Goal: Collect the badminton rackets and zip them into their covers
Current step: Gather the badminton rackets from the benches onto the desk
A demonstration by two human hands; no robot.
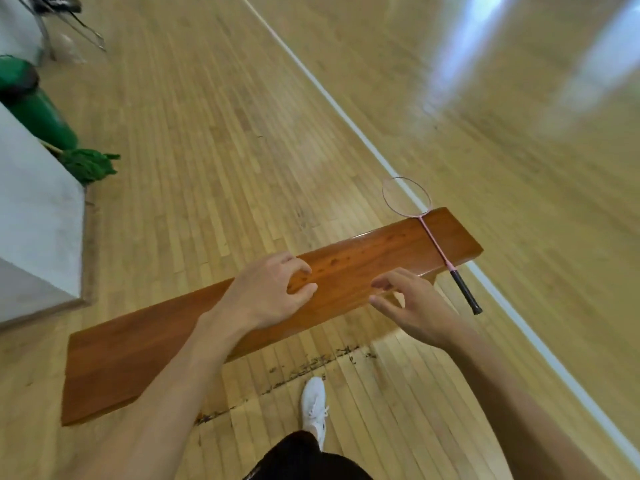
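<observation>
A pink badminton racket (437,244) with a black grip lies across the right end of a long reddish wooden bench (145,355). Its head hangs over the far edge and its grip sticks out past the near edge. My left hand (268,292) hovers over the middle of the bench, fingers curled and holding nothing. My right hand (412,306) is beside it, fingers spread and empty, a short way left of the racket's grip. No racket cover is in view.
Wooden gym floor with a white court line (346,114) running diagonally past the bench's right end. A grey wall block (34,216), a green bin (31,105) and a green mop (88,164) stand at the left. My white shoe (314,408) is near the bench.
</observation>
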